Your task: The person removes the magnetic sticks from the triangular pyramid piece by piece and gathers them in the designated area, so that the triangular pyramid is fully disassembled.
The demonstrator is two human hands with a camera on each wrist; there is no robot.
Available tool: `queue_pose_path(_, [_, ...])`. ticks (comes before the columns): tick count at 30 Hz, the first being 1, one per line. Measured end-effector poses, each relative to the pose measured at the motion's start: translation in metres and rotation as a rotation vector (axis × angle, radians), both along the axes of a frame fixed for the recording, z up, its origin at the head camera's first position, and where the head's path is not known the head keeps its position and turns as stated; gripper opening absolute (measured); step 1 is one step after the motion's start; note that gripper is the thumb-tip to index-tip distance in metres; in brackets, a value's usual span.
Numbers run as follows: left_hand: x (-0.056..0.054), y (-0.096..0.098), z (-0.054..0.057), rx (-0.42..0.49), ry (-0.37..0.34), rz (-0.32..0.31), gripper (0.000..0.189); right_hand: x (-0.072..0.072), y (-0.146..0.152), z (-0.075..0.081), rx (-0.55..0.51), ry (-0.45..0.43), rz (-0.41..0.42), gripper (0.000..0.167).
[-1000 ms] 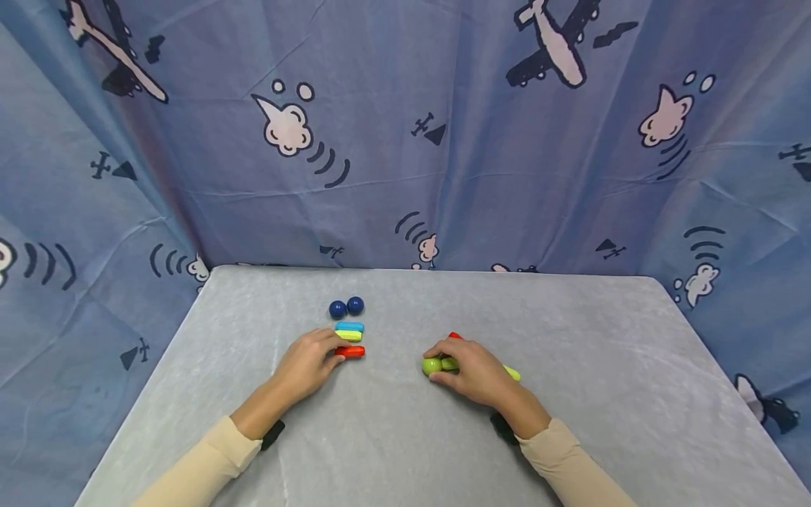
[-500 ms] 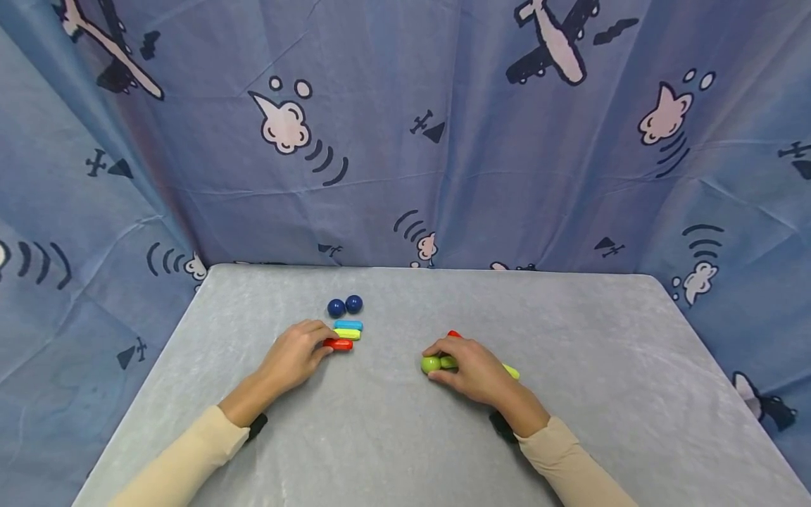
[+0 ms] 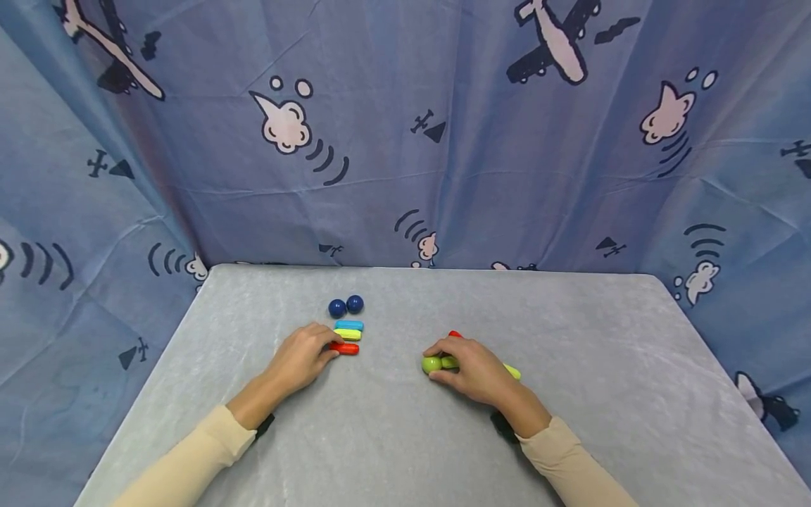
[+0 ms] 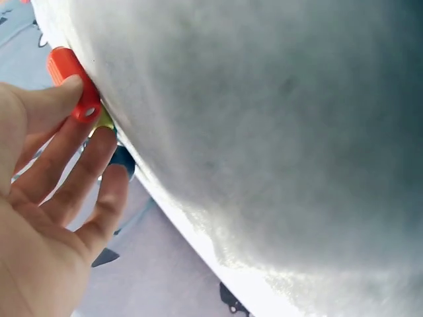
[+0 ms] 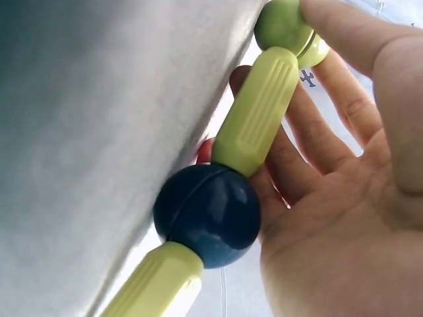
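My left hand (image 3: 303,360) pinches a short red rod (image 3: 345,348) between thumb and fingertips at the table. In the left wrist view the thumb lies on this ridged red rod (image 4: 76,86), which has a small hole in its end. A yellow-green rod (image 3: 349,334) and a light blue rod (image 3: 349,325) lie just beyond it, roughly parallel. My right hand (image 3: 476,370) holds a green ball (image 3: 431,365) between thumb and index finger. In the right wrist view, the ball joins a yellow-green rod (image 5: 258,109), a dark blue ball (image 5: 208,214) and another yellow-green rod (image 5: 155,284) in a chain.
Two dark blue balls (image 3: 346,306) sit side by side behind the rods. Past the right hand's fingers shows a red end piece (image 3: 455,334). The table (image 3: 393,436) has a grey cloth cover, with a blue patterned curtain (image 3: 380,141) behind and at its sides.
My left hand has shifted left with the red rod, bringing it nearer the yellow-green rod, then back right a little. My right hand has stayed in place around the green ball.
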State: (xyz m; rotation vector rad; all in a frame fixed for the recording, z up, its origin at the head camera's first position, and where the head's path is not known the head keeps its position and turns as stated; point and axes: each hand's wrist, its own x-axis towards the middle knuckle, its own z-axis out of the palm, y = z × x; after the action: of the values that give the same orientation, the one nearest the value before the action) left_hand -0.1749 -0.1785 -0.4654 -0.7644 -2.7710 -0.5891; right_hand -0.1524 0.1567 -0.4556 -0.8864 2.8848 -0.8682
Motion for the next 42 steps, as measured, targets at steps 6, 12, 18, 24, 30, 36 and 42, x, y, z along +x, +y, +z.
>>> queue_pose_path(6, [0.0011,-0.0006,-0.003,0.011,0.012,0.01,0.019,-0.0007,0.0004,-0.0015,-0.014,0.009,0.004,0.031])
queue_pose_path(12, [0.001,-0.0008,-0.0051,0.038,0.039,0.039,0.019,-0.0008,0.0007,-0.0019,-0.019,0.005,0.0,0.031])
queue_pose_path(18, [-0.0003,-0.0011,-0.0073,0.055,0.062,0.062,0.019,0.0002,0.0001,-0.0008,-0.018,-0.002,-0.002,0.031])
queue_pose_path(24, [-0.0004,-0.0001,-0.0073,0.05,0.066,0.07,0.018,0.0007,0.0005,-0.0002,-0.017,0.001,-0.001,0.031])
queue_pose_path(30, [0.0003,0.0007,-0.0064,0.056,0.057,0.086,0.019,0.0008,0.0006,0.0002,-0.016,0.003,-0.001,0.031])
queue_pose_path(36, [0.0001,0.0004,-0.0056,0.062,0.071,0.096,0.019,0.0009,0.0,0.0005,-0.012,0.004,-0.001,0.031])
queue_pose_path(42, [0.0005,0.0003,-0.0056,0.063,0.07,0.109,0.019,0.0011,0.0008,0.0001,-0.012,0.004,-0.003,0.031])
